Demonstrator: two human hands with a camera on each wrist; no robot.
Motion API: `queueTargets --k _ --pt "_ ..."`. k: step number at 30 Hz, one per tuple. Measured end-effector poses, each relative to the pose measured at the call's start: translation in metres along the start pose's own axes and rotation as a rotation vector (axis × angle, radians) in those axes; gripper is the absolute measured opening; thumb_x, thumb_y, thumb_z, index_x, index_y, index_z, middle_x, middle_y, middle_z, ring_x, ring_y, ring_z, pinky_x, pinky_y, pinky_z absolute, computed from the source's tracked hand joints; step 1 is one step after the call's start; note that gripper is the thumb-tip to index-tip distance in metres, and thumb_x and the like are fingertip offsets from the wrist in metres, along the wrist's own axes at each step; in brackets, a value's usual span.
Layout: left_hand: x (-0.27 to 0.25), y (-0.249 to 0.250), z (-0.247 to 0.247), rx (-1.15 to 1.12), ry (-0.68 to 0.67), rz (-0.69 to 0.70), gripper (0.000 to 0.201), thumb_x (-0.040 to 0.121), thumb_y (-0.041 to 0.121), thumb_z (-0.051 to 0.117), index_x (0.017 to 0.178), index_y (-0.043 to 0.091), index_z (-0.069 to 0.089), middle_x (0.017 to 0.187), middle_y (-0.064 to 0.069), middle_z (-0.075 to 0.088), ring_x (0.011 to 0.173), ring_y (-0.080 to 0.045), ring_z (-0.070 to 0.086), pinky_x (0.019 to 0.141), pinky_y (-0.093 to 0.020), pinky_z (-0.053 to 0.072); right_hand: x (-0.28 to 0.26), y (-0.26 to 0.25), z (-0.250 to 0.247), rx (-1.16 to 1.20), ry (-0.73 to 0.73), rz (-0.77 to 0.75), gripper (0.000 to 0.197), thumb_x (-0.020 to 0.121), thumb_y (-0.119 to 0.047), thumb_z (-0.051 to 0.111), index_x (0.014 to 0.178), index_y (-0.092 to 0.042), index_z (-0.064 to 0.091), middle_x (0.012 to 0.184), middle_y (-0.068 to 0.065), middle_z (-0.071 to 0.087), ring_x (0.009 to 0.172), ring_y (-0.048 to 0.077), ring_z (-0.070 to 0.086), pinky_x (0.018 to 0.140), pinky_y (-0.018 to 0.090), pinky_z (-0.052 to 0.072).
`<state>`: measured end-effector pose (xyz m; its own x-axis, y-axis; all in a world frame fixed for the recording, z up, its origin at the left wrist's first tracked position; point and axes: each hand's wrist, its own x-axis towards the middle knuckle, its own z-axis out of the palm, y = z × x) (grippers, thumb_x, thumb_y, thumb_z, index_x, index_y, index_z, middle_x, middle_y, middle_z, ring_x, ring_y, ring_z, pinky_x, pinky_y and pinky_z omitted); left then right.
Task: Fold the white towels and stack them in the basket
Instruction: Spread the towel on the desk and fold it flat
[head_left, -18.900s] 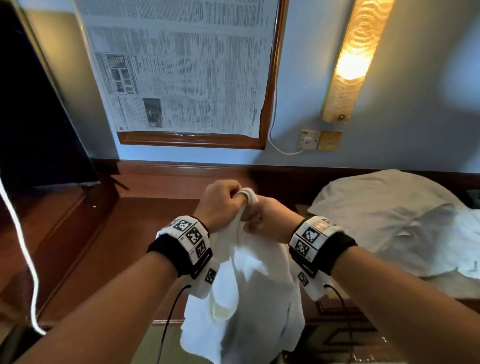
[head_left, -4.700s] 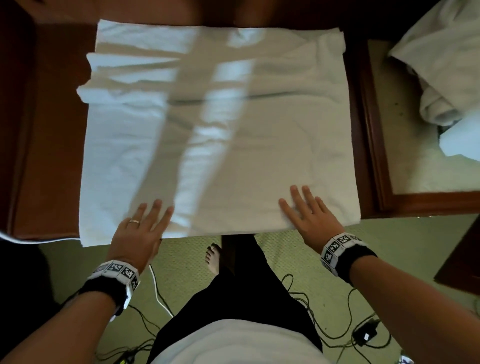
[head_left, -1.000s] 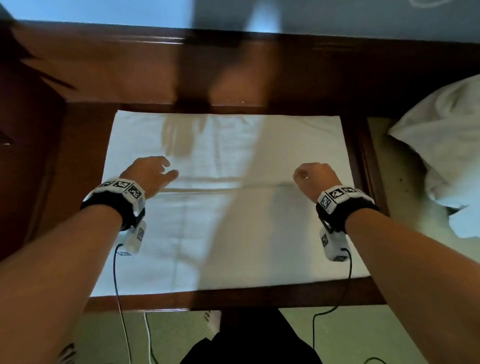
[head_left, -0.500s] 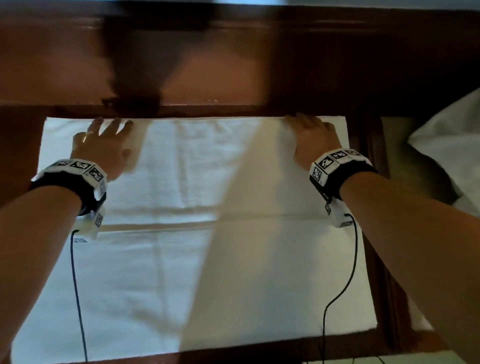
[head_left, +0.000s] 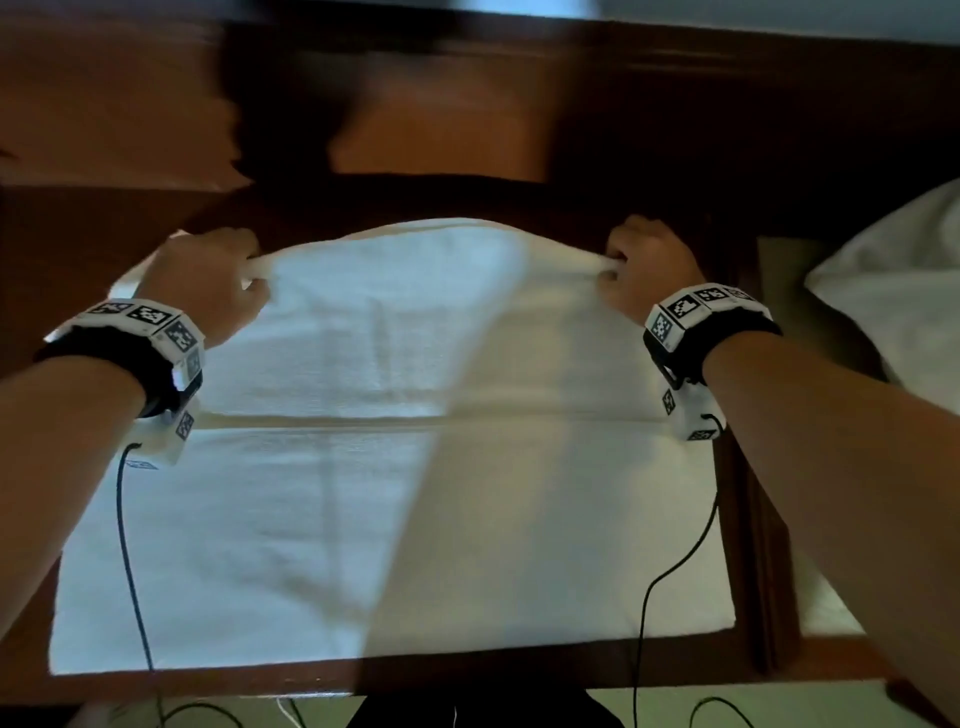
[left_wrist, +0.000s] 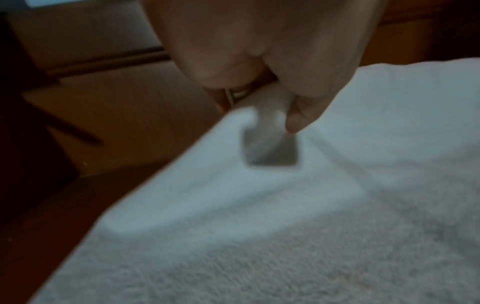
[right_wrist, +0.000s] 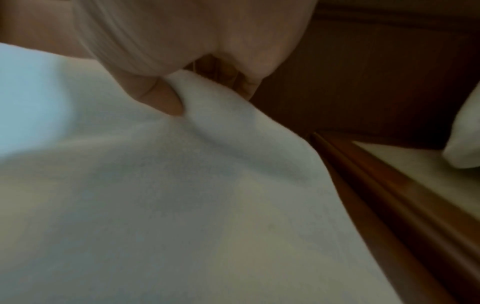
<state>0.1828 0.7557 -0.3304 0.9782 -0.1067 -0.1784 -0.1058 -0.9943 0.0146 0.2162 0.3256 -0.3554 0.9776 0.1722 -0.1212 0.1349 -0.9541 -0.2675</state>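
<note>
1. Wristband on the left wrist (head_left: 140, 332), at 9 o'clock in the head view: bore black-and-white square fiducial markers; these were coded patterns, not letters or numbers.
2. Wristband on the right wrist (head_left: 696, 317), at 3 o'clock in the head view: carried the same kind of square markers, with more on the white camera block (head_left: 691, 415) hanging beneath it; none was readable as text.
3. Small tag (left_wrist: 270, 148) on the white towel (left_wrist: 285, 236), just below the thumb in the left wrist view: too blurred to read.
4. No legible words, brands, numbers or signs were found in any view.
</note>
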Motion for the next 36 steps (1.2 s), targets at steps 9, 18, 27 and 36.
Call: queueTargets --k 9,18,27,36 --pt "-0.076 -0.021 -0.048 0.056 -0.040 0.063 0.022 0.098 0.034 0.052 0.079 0.025 0.045 0.083 -0.001 0.052 0.082 -0.030 0.057 0.087 -0.047 0.031 -0.085 -0.041 -0.043 -0.128 0.030 0.093 0.007 0.088 -0.021 0.052 0.094 -0.019 0.053 0.072 0.000 0.053 0.070 0.032 0.056 0.076 0.037 0.044" --pt "-0.240 -0.015 0.004 0.079 0.223 0.112 0.016 0.085 0.017 0.065 0.096 0.007 0.069 0.089 -0.017 0.059 0.082 -0.042 0.060 0.074 -0.052 0.036 -0.250 -0.066 -0.005 -0.162 0.219 0.110 0.025 0.075 -0.025 0.052 0.095 -0.015 0.063 0.093 0.006 0.055 0.090 0.032 0.052 0.087 0.046 0.030" --pt "-0.341 0.004 0.102 0.066 -0.083 0.070 0.035 0.082 0.041 0.049 0.102 0.018 0.066 0.091 -0.008 0.057 0.086 -0.034 0.059 0.088 -0.053 0.032 -0.359 -0.057 0.083 -0.424 -0.178 0.290 0.024 0.072 -0.008 0.063 0.095 -0.010 0.059 0.096 0.012 0.052 0.092 0.033 0.048 0.083 0.049 0.034" --pt "-0.307 0.021 0.121 0.018 -0.151 0.194 0.066 0.083 0.018 0.066 0.146 0.014 0.049 0.146 -0.025 0.044 0.128 -0.056 0.045 0.085 -0.065 0.051 -0.338 -0.040 0.087 -0.250 -0.254 0.111 0.068 0.081 0.001 0.054 0.147 -0.010 0.039 0.156 0.021 0.029 0.141 0.042 0.030 0.105 0.060 0.037"
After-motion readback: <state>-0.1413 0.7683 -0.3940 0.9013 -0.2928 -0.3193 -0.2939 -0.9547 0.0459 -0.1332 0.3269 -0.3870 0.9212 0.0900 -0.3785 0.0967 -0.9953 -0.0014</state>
